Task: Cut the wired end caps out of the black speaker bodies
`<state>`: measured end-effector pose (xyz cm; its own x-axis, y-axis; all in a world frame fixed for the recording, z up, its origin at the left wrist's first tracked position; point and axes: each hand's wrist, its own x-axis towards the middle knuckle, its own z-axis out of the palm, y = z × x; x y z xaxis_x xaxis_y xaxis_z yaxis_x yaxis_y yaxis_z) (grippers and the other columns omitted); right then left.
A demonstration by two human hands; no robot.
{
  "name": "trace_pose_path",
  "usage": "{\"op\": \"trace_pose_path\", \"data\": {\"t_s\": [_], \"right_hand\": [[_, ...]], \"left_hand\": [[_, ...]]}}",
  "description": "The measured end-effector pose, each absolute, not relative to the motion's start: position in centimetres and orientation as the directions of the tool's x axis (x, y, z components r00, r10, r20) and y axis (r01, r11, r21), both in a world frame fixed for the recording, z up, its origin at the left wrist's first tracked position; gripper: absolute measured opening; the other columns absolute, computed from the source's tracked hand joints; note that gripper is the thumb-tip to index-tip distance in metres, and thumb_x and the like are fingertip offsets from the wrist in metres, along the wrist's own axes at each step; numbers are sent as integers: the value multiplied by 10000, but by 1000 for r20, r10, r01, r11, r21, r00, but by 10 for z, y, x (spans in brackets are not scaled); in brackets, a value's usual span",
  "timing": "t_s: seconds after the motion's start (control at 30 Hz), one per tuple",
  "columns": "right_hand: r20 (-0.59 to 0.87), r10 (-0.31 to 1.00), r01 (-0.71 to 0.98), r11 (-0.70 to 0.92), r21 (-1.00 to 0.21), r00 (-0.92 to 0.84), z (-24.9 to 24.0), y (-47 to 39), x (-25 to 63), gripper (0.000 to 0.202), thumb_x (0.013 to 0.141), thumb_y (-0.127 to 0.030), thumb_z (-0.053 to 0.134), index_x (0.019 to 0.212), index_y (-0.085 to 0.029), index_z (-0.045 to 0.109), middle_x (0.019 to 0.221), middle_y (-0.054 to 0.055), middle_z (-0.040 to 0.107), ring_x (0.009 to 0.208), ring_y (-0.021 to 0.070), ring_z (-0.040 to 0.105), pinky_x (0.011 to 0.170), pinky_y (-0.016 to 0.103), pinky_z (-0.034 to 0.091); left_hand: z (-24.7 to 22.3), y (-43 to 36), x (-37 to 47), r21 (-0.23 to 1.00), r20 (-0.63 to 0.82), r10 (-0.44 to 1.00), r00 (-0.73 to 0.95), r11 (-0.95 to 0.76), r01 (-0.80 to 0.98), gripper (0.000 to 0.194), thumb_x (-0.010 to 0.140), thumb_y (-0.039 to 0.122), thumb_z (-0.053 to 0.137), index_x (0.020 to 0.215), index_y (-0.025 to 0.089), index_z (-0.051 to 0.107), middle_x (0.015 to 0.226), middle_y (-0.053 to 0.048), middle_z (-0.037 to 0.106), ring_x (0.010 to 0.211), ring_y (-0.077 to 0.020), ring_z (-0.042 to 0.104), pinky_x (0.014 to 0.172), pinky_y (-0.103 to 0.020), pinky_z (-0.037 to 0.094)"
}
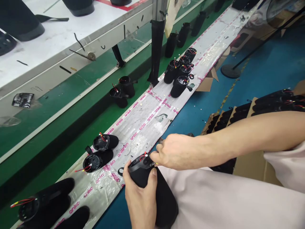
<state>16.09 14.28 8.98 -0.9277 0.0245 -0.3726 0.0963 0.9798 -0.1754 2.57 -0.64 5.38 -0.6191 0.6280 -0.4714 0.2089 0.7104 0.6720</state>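
Black cylinder (164, 198), one, open end up at the counter's (140, 127) near edge, gripped by the left hand's (141, 194) spread fingers; right hand (175, 152), fingers curled at its rim; beyond, further cylinders with red wires.

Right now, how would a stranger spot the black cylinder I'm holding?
Find the long board with pink "anko" lettering. Just off its near edge, a black cylinder tilts, red wires at its open end. Unlike the cylinders on the board, it is in the left hand, with the right hand at its rim.
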Motion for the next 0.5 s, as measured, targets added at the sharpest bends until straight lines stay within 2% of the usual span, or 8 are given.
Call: {"op": "trace_pose_path", "data": {"t_s": [0.13, 0.2, 0.27, 0.33, 0.4, 0.5], "right_hand": [[-351, 6, 57, 989, -135, -936, 92, 140, 160, 243, 805, -41, 625, 1030, -124, 589, 740, 26, 578, 522, 172, 511, 413, 337, 210], [-354, 14, 73, 985, -154, -935, 88, 141, 158, 167, 874, -71, 608, 1032, -123, 595, 732, 24, 592, 508, 167, 508, 413, 335, 203], [-347, 41, 120, 971, -208, -937, 80, 143, 155, 97, 1024, -175, 514, 1062, -126, 589, 729, 22, 616, 514, 166, 520, 421, 334, 199], [-317, 69, 157, 952, -261, -946, 69, 145, 154, 242, 1109, -321, 426, 1086, -136, 580, 747, 25, 647, 532, 165, 540, 435, 331, 187], [-269, 97, 179, 938, -298, -958, 57, 147, 156, 316, 1113, -421, 427, 1085, -145, 579, 763, 26, 668, 543, 159, 555, 451, 324, 171], [-184, 128, 185, 923, -337, -974, 44, 148, 160, 311, 1103, -438, 457, 1068, -156, 583, 763, 24, 673, 545, 149, 560, 463, 316, 159]], "left_hand": [[56, -4, 26, 654, -469, 630, -619, 719, 235, 783, 811, 565, 678, 1466, 213, 432, 1365, -184, 607, 1289, -390, 572, 1068, -561, 428], [55, -4, 25, 665, -467, 631, -620, 713, 224, 785, 813, 564, 678, 1462, 196, 433, 1375, -192, 595, 1300, -386, 561, 1083, -560, 417], [53, -5, 24, 691, -466, 642, -609, 694, 203, 764, 820, 558, 673, 1447, 186, 443, 1376, -192, 589, 1309, -381, 550, 1106, -565, 398], [50, -7, 22, 713, -464, 658, -594, 675, 190, 738, 827, 544, 672, 1435, 190, 450, 1380, -184, 589, 1319, -374, 542, 1127, -565, 383], [46, -8, 20, 728, -456, 673, -583, 658, 191, 727, 831, 539, 670, 1438, 204, 451, 1414, -171, 574, 1346, -370, 528, 1160, -560, 356], [35, -8, 13, 762, -477, 665, -575, 639, 106, 690, 857, 573, 611, 1446, 242, 469, 1460, -136, 561, 1401, -363, 497, 1192, -535, 345]]}}
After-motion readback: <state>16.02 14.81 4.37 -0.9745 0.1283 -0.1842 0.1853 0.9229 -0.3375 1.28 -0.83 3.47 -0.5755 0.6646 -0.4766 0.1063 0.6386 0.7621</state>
